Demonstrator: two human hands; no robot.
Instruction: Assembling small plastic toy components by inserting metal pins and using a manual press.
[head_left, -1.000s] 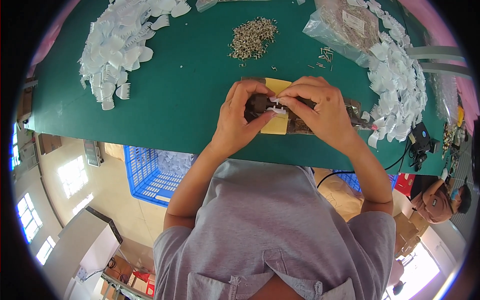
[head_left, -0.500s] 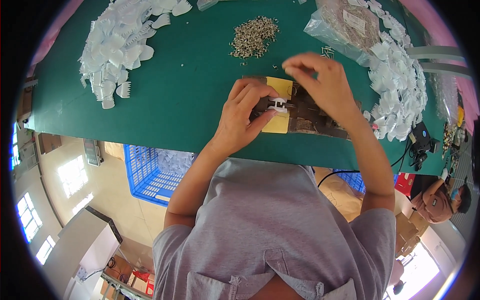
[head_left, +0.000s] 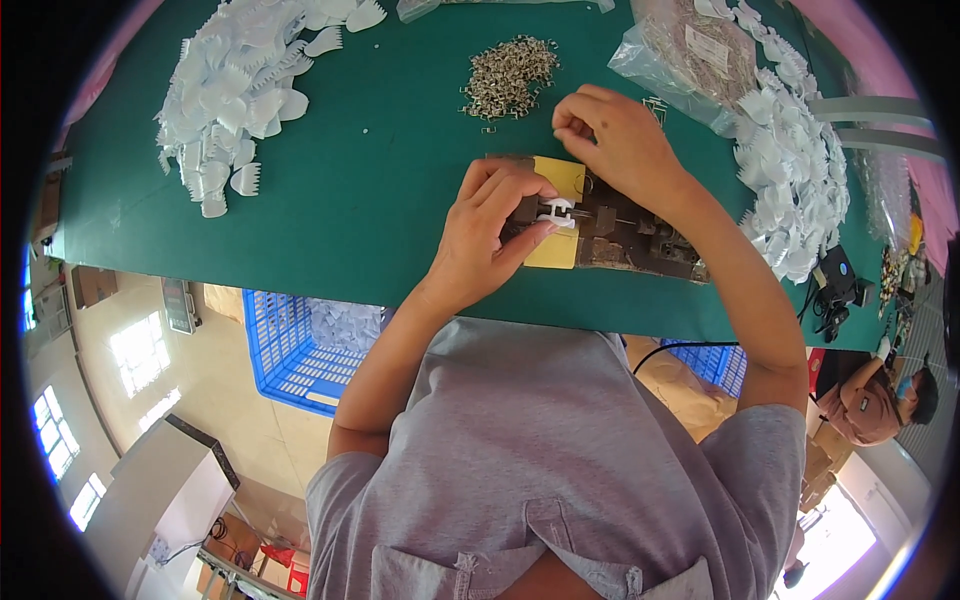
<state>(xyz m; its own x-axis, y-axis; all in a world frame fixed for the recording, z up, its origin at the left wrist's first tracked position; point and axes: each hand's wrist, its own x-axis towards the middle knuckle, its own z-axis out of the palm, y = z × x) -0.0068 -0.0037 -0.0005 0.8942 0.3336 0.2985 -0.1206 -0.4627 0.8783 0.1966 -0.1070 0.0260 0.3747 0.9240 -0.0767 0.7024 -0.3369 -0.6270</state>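
My left hand (head_left: 488,228) pinches a small white plastic piece (head_left: 557,212) between thumb and fingers. It holds the piece at the yellow plate (head_left: 558,256) of a dark, worn bench fixture (head_left: 625,240). My right hand (head_left: 612,138) hovers over the green table, beyond the fixture and just right of a heap of small bent metal pieces (head_left: 508,75). Its fingers are curled and pressed together at the tips; anything between them is too small or hidden to make out.
White toothed plastic pieces (head_left: 235,90) are heaped at the far left, and more toothed pieces (head_left: 790,170) at the right. A clear bag (head_left: 690,55) of metal parts lies at the back right. Below the table edge stands a blue basket (head_left: 290,350). A co-worker (head_left: 870,405) is at far right.
My right hand has shifted slightly left and away from me, and its fingers have closed together. A small metal bit seen there earlier no longer shows. My left hand has stayed put.
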